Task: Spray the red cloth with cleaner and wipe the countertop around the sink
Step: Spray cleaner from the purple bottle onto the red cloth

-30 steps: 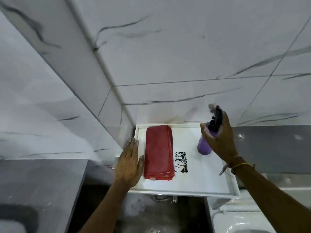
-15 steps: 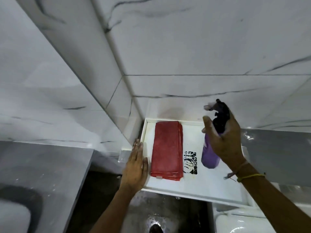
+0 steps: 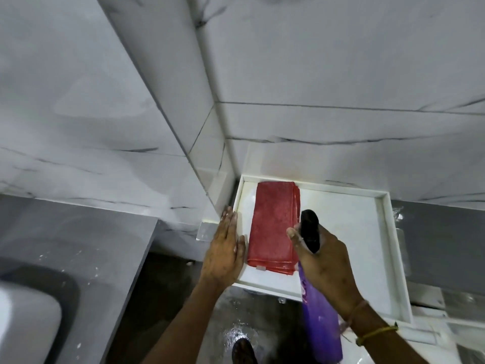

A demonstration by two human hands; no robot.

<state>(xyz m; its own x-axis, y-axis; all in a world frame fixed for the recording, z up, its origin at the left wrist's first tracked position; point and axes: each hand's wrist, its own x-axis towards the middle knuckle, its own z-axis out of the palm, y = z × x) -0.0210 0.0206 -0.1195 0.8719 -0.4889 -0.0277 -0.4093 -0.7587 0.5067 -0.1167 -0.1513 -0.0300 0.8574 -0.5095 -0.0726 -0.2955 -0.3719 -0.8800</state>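
A folded red cloth point(image 3: 273, 224) lies on the left side of a white tray-like shelf point(image 3: 388, 248) fixed in the wall corner. My right hand point(image 3: 328, 266) grips a purple spray bottle point(image 3: 320, 324) with a black trigger head point(image 3: 309, 231); the nozzle points at the cloth from its right side, close above it. My left hand point(image 3: 225, 253) rests flat, fingers together, on the shelf's left front rim beside the cloth. A grey countertop point(image 3: 78, 245) with a sink basin point(image 3: 34, 306) is at the lower left.
Marble-patterned wall tiles point(image 3: 315, 74) rise behind and to the left of the shelf. Below lies a wet dark floor point(image 3: 236, 311) with my foot point(image 3: 242, 350) on it. A white fixture point(image 3: 420, 348) sits at the lower right under the shelf.
The right hand has brought the spray bottle down and left, tilting it so the nozzle faces the red cloth. The left hand stays on the shelf rim. The view has shifted left.
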